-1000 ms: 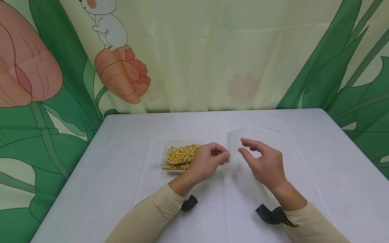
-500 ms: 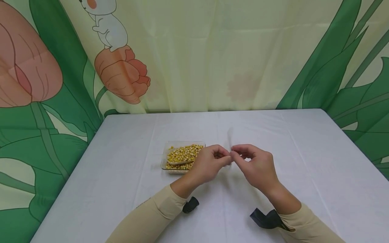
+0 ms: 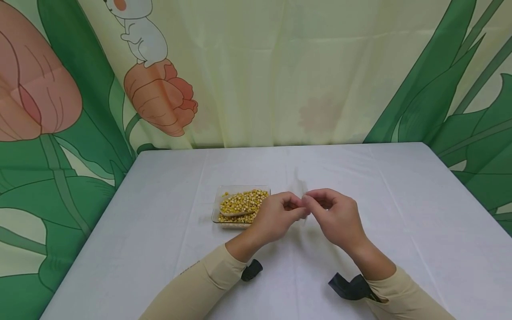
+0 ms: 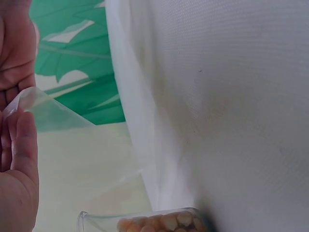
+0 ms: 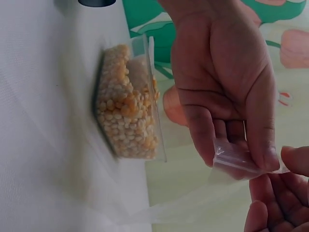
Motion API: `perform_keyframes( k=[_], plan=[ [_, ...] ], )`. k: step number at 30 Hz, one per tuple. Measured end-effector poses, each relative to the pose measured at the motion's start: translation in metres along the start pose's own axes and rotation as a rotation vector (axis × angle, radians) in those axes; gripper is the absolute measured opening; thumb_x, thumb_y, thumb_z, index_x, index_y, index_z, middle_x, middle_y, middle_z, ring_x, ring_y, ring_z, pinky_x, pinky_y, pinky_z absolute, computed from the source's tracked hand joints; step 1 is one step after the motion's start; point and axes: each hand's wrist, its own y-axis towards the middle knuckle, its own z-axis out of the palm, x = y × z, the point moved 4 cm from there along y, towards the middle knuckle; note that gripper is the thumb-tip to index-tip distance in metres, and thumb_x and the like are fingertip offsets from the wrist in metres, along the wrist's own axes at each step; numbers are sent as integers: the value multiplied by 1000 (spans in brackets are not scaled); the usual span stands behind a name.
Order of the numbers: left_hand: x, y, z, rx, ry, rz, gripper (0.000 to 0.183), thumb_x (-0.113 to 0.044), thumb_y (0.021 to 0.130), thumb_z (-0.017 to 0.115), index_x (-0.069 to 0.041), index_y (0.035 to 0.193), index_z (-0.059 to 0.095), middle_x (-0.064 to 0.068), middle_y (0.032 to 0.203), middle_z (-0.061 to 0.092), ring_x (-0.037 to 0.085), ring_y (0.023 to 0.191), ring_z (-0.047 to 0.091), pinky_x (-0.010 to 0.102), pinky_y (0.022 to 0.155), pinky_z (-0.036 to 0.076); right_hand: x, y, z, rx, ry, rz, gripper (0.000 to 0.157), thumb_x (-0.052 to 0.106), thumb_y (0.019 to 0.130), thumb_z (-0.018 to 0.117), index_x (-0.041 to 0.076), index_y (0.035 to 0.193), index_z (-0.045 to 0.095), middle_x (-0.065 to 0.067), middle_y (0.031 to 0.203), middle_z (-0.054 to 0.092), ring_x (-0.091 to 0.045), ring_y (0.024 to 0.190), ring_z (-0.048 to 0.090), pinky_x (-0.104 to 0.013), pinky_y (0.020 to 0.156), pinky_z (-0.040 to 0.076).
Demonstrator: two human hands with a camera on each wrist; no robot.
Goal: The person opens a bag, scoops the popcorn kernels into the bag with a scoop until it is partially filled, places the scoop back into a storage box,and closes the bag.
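Note:
A clear plastic zip bag (image 5: 236, 162) hangs between my two hands, thin and hard to see in the head view. My left hand (image 3: 276, 215) pinches its top edge between thumb and fingers. Against those fingertips, my right hand (image 3: 336, 215) pinches the same edge. In the left wrist view the bag (image 4: 63, 116) spreads out as a see-through sheet from the fingers. Left of the hands stands a clear box (image 3: 230, 226) of yellow corn kernels (image 3: 242, 202), partly behind my left hand. A curved pale rim, like a scoop's, shows among the heaped kernels.
A white cloth (image 3: 160, 213) covers the table. Behind it hangs a printed curtain (image 3: 272, 80) with flowers and leaves. A black wrist mount (image 3: 252, 270) sits under the left sleeve, another black mount (image 3: 350, 286) under the right.
My right hand has moved left, from apart with thumb and fingers spread, to pinch the bag at my left fingertips. The bag has turned narrow in the head view. The box stays put.

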Motion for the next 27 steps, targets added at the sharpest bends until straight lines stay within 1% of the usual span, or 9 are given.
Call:
perform_keyframes(
  k=[2, 5, 9, 14, 18, 20, 21, 24, 27],
  plan=[
    [0, 0, 0, 5, -18, 1, 9, -13, 91, 75, -6, 88, 71, -3, 78, 72, 6, 72, 65, 21, 65, 51, -1, 0, 0, 15, 14, 26, 12, 14, 94, 72, 3, 99, 76, -3, 87, 74, -13, 78, 67, -20, 66, 52],
    [2, 0, 1, 9, -52, -4, 9, -12, 91, 75, -5, 88, 70, -1, 77, 71, 8, 70, 63, 21, 65, 51, -3, 0, 0, 32, 47, 59, 15, 16, 96, 69, 2, 101, 75, -4, 90, 75, -12, 79, 67, -20, 66, 51],
    [3, 0, 1, 10, -87, -10, 10, -11, 90, 76, -3, 87, 70, 0, 78, 71, 8, 71, 64, 21, 67, 53, -4, 0, 0, 32, 74, 61, 15, 12, 98, 66, 0, 102, 75, -7, 92, 75, -8, 80, 67, -18, 69, 52],
    [3, 0, 1, 9, -79, -8, 7, -10, 92, 74, -3, 91, 71, 0, 79, 71, 9, 71, 65, 21, 66, 52, -3, 1, 0, 5, 26, 12, 9, 6, 94, 68, 1, 96, 74, -4, 85, 73, -9, 74, 64, -18, 65, 51],
    [0, -1, 1, -3, -81, 5, 7, -10, 93, 71, -3, 94, 70, 0, 82, 71, 17, 76, 69, 20, 66, 52, -2, 2, 0, -25, -29, -40, 5, 2, 91, 70, 2, 92, 75, -1, 80, 73, -9, 71, 63, -17, 63, 50],
    [-1, -2, 0, -10, -74, 20, 7, -10, 94, 70, -3, 95, 70, 0, 83, 71, 18, 78, 69, 20, 66, 52, -2, 2, 0, -33, -46, -62, 5, 1, 89, 71, 2, 90, 75, 0, 79, 73, -9, 70, 64, -16, 63, 50],
    [-2, -2, 0, -13, -69, 29, 7, -10, 94, 69, -3, 95, 70, 0, 83, 71, 18, 78, 69, 20, 65, 52, -2, 2, -1, -35, -54, -71, 4, 0, 89, 71, 2, 90, 75, 0, 79, 73, -9, 70, 64, -16, 63, 50],
    [-4, -2, -1, -20, -44, 49, 6, -10, 95, 67, -4, 93, 69, -1, 82, 71, 12, 76, 68, 20, 63, 51, -1, 3, -2, -44, -76, -89, 4, -1, 87, 72, 2, 89, 75, 1, 78, 72, -9, 69, 63, -15, 61, 49],
    [-5, -2, -3, -43, -24, 53, 5, -9, 94, 67, -5, 91, 69, -2, 79, 70, 7, 72, 64, 20, 60, 48, 0, 3, -3, -55, -87, -89, 6, -2, 86, 72, 3, 87, 75, 1, 76, 72, -9, 68, 63, -15, 60, 49]
  ],
)
